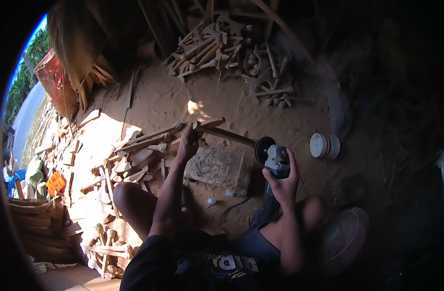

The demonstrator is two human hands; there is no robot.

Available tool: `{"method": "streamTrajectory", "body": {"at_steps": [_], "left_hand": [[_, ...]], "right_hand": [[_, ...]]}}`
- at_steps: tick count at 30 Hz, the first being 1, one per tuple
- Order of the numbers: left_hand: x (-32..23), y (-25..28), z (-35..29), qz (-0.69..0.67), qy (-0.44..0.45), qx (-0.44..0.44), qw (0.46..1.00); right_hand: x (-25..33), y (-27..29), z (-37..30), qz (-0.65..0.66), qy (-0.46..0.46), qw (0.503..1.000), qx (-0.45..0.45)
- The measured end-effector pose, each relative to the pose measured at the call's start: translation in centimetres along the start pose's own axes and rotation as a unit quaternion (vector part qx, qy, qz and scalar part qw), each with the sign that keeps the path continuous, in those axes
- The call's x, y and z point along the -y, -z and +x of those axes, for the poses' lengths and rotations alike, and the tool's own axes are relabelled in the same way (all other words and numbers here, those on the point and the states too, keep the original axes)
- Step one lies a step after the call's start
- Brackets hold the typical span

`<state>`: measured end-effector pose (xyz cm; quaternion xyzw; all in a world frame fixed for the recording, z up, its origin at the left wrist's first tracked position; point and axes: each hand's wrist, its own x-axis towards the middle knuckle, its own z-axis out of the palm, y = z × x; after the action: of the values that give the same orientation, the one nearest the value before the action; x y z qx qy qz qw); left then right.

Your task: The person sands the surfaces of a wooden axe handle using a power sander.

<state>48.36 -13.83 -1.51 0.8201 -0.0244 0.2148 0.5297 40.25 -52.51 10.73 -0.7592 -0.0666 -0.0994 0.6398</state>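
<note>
My left hand is closed around the end of a long wooden piece, which has a shaped crosspiece at that end. The piece stretches to the right, and its far end meets or nearly meets the dark round disc of an angle grinder. Wrapped round the grinder's body is my right hand. Whether the disc is spinning cannot be made out. Below the wooden piece, between my legs, lies a worn, dusty block.
Shaped wooden pieces lie heaped at my left, with another pile at the far side. A white round tub stands at the right. Near my right knee is a round wire fan guard. A brown sack sits at the left.
</note>
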Motion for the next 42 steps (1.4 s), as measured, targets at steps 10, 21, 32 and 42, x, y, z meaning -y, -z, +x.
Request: {"method": "streamTrajectory", "body": {"at_steps": [10, 21, 32, 42], "left_hand": [[-3.5, 0.7, -1.1, -0.2, 0.027, 0.07, 0.977], [-5.8, 1.1, -1.9, -0.169, 0.017, 0.131, 0.977], [-5.3, 2.0, -2.3, -0.088, 0.0, 0.113, 0.99], [-7.9, 2.9, 1.2, 0.113, -0.003, 0.252, 0.961]], "right_hand": [[1.2, -4.9, 1.2, 0.103, 0.008, 0.987, 0.124], [0.0, -5.9, 1.8, 0.133, 0.005, 0.978, 0.163], [0.3, -5.9, 1.5, 0.127, -0.026, 0.978, 0.166], [-0.5, -0.4, 2.0, 0.117, -0.066, 0.989, -0.063]]}}
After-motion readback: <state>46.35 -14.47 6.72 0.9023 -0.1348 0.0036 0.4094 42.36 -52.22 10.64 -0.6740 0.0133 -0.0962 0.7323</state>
